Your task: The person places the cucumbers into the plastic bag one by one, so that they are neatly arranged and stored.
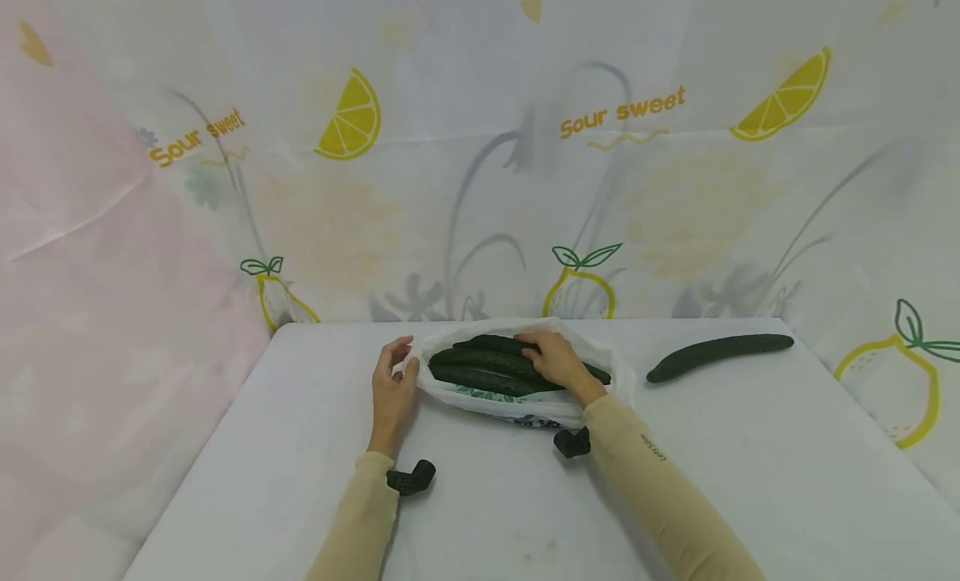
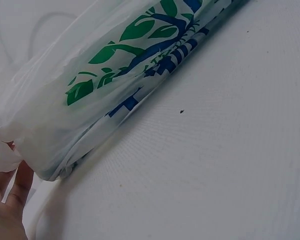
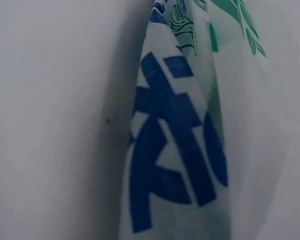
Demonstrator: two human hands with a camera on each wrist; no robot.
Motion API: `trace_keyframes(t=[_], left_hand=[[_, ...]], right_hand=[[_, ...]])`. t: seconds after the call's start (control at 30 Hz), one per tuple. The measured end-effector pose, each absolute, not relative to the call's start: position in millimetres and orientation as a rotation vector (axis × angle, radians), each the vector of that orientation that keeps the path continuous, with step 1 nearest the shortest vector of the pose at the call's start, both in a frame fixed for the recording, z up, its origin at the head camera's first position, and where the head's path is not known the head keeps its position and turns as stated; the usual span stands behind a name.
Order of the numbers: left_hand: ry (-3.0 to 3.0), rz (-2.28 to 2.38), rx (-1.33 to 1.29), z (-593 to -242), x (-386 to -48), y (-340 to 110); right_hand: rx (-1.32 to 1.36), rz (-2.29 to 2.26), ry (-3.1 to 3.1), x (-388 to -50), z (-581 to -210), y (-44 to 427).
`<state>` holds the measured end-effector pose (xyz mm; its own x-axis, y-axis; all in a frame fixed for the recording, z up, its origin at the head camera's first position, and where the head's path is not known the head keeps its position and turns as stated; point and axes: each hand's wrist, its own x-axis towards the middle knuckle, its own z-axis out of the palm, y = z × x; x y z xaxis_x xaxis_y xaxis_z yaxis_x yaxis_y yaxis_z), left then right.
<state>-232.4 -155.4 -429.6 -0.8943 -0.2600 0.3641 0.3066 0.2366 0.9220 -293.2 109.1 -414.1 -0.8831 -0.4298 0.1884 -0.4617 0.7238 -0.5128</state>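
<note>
A white plastic bag with green leaf and blue prints lies on the table, its mouth spread wide. Several dark green cucumbers lie side by side inside it. At the bag's left end, my left hand holds the edge of the plastic between thumb and fingers; the left wrist view shows fingers against the bag's gathered end. My right hand reaches into the mouth from the right, fingers curled over a cucumber. The right wrist view has only the bag's printed side, and the hand is out of sight there.
One more cucumber, slightly curved, lies on the white tabletop to the right of the bag. Behind the table's back edge hangs a cloth printed with lemons. Black wrist cameras sit on both sleeves.
</note>
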Motion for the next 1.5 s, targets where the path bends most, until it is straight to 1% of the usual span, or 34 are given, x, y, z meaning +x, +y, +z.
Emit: trace_keyframes(t=[0.23,0.37,0.5,0.73,0.83,1.37,1.5], left_hand=[[-2.101,-1.654,0.003,-454,-247,-160],[-2.103,-1.656,-0.018,-458,-250,-162],[-2.114,-1.666,-0.015,-455,-250,-161],[-2.109,-1.663,-0.060,-426,-229,-153],[-2.133,-1.661,-0.045,-423,-227,-152],[-2.150,-1.662,-0.035,-423,-227,-151],[-2.142,-1.654,-0.039,-432,-234,-154]], right_hand=[[0.768,0.860,-2.832,-292,-421,110],[0.782,0.821,-2.808,-293,-425,109],[0.770,0.804,-2.817,-293,-425,108],[0.770,0.786,-2.784,-289,-423,107],[0.773,0.776,-2.772,-289,-425,107],[0.680,0.874,-2.766,-284,-427,111],[0.653,0.894,-2.745,-280,-426,114]])
